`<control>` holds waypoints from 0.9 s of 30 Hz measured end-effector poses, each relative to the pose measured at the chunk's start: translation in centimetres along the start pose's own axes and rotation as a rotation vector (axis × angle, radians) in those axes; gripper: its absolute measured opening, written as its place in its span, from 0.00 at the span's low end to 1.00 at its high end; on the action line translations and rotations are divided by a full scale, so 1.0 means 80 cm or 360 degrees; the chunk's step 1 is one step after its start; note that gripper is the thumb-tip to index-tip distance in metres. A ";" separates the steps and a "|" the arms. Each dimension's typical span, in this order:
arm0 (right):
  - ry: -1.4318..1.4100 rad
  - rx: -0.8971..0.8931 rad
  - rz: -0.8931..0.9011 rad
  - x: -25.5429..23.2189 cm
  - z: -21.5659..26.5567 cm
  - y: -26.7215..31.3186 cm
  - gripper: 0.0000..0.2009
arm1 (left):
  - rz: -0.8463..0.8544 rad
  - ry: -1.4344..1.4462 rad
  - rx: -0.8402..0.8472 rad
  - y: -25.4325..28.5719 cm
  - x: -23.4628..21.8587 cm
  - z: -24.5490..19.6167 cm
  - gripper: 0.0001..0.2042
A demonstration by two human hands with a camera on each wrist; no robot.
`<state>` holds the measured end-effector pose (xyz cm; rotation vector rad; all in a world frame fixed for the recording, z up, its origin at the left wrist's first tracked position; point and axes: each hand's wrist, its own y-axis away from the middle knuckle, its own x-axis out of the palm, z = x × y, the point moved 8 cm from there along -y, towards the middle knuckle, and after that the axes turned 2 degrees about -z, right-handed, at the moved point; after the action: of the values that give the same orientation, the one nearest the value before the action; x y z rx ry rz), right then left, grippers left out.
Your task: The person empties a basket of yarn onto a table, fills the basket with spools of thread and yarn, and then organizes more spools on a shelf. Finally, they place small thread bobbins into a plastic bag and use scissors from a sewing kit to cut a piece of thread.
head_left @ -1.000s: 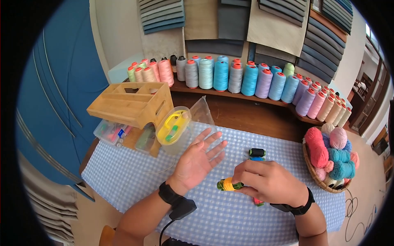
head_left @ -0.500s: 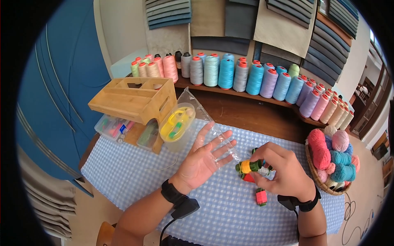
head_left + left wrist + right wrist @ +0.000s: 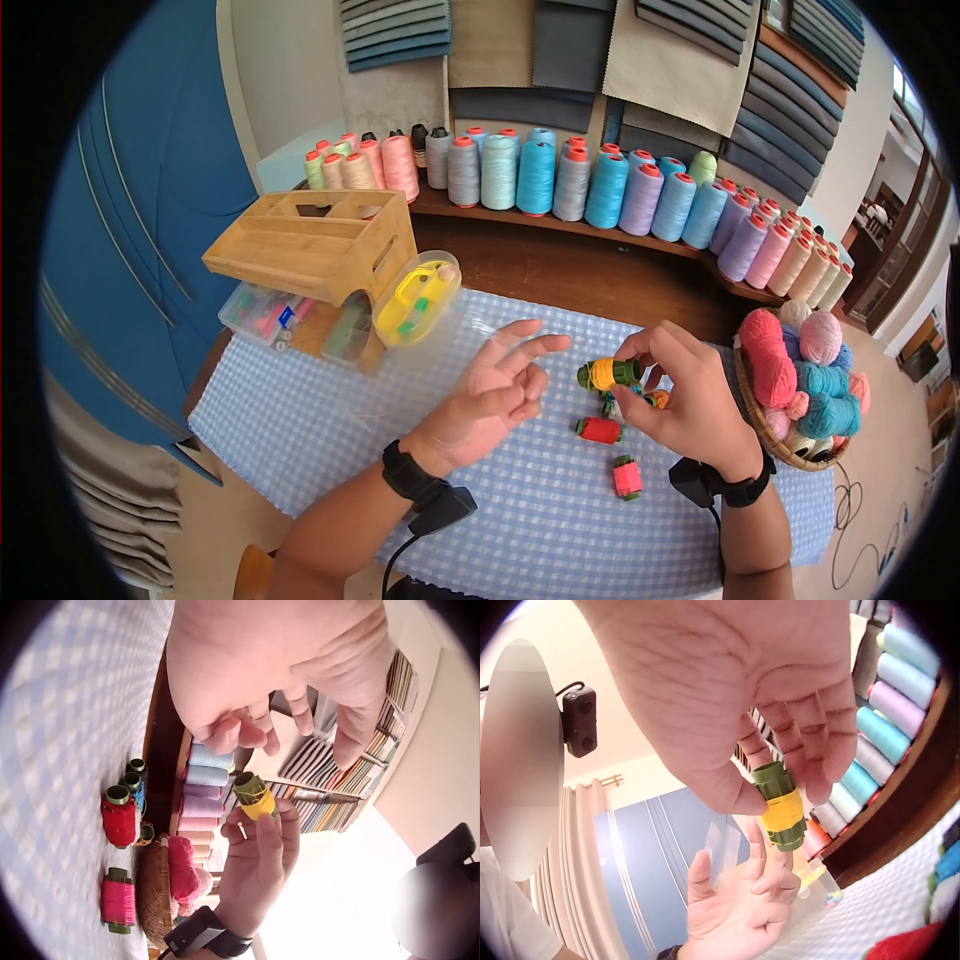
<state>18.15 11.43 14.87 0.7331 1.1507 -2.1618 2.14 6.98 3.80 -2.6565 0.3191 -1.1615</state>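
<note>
My right hand (image 3: 690, 395) pinches a green spool wound with yellow thread (image 3: 602, 375) between thumb and fingers, held above the cloth. Facing it, my left hand (image 3: 480, 405) is raised palm up, some fingers bent and others reaching toward the spool. A strip of clear plastic (image 3: 722, 847) shows beside the left hand in the right wrist view; whether that hand holds it, I cannot tell. Below the right hand a red spool (image 3: 600, 430) and a pink spool (image 3: 627, 478) lie on the checked cloth. More small spools (image 3: 135, 776) sit behind, partly hidden by the right hand.
At the left stand a wooden caddy (image 3: 300, 245), a clear box with yellow lid (image 3: 415, 300) and a flat plastic case (image 3: 262, 318). A basket of yarn (image 3: 750, 400) sits at the right. Large thread cones (image 3: 535, 180) line the shelf behind.
The right hand has raised the yellow spool off to the right, uncovering the red and pink spools. Some left fingers have bent, and the clear plastic near that hand has swung back leftward.
</note>
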 end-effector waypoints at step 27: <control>-0.0057 -0.0011 -0.0160 -0.047 0.013 0.007 0.13 | -0.1191 -0.3511 -0.0260 0.123 -0.031 -0.149 0.35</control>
<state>20.89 11.18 17.66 0.6436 1.1995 -2.2429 -9.40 -3.07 7.18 -2.3741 -0.9527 1.9462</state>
